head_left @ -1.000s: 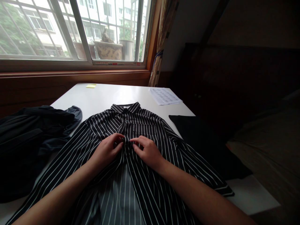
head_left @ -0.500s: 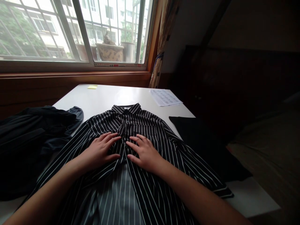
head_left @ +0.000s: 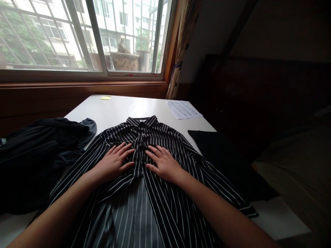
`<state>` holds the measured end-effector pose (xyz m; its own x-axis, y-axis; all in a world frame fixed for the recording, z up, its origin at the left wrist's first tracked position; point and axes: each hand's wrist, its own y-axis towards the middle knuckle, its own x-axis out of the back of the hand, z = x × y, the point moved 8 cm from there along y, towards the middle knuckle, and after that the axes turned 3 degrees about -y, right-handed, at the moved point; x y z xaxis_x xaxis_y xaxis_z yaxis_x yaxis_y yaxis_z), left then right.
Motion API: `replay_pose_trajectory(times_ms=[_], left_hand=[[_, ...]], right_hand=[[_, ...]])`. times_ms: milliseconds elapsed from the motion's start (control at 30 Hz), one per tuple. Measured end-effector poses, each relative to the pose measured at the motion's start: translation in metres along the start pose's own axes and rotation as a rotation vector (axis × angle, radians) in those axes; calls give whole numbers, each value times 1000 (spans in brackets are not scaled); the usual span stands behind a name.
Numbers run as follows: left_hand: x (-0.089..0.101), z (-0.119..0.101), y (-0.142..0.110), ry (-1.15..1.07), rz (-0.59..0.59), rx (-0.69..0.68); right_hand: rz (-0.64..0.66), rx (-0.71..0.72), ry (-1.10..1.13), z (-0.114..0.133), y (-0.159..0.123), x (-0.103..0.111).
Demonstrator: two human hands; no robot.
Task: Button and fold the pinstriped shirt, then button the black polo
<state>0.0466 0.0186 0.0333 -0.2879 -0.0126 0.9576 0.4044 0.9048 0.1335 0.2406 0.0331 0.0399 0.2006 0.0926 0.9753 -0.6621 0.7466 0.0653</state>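
Black cloth with thin white stripes makes up the shirt [head_left: 140,163], which lies front up on the white tabletop [head_left: 150,106], right before the person. Nearest, its two front edges spread apart, and the grey inside [head_left: 137,213] shows between them. A bit farther up, the left hand [head_left: 113,161] and the right hand [head_left: 163,162] seem to rest on the front, one on each side of the button strip. Each grip has its fingers spread wide and has hold of nothing. I think the shirt is light, soft and floppy (maybe a bit slippery too), and not easy to break. It would crease if bunched, so good places to take hold look like the shoulders, the side seams or the firmer collar [head_left: 142,120]. Its long line runs from near to far, with the collar pointing at the window [head_left: 126,74]. Its sleeves slant out and back toward the person. Dark clothes [head_left: 38,155] lie to its left, and a black cloth [head_left: 227,162] to its right. Farther off are some papers [head_left: 184,109] and a yellow note [head_left: 105,97].
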Motion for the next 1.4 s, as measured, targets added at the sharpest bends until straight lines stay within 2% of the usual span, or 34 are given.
replay_pose_trajectory(times_ms=[367,700,900,1000,1067,1133,1167,1267,1400], left_hand=[[-5,18,36,32,7,60],[-7,41,78,37,1,90],[-3,50,92,-37,19,113],[15,37,86,-146,-5,91],[35,14,71,-177,-82,33],[54,-16,49,-100,-156,-35],[57,-31,37,-43,-154,-66],[50,-60,7,101,-56,-90],[38,-56,-6,126,0,-12]], right_hand=[[10,-34,-49,-23,23,-4],[18,-45,-96,-52,61,-1],[0,-32,-86,-61,74,0],[7,-27,-78,-61,75,0],[-2,-23,-64,-61,74,2],[-25,-17,-49,-60,72,3],[-38,-13,-44,-60,72,4],[-79,1,-35,-61,71,5],[-131,23,-5,-63,71,6]])
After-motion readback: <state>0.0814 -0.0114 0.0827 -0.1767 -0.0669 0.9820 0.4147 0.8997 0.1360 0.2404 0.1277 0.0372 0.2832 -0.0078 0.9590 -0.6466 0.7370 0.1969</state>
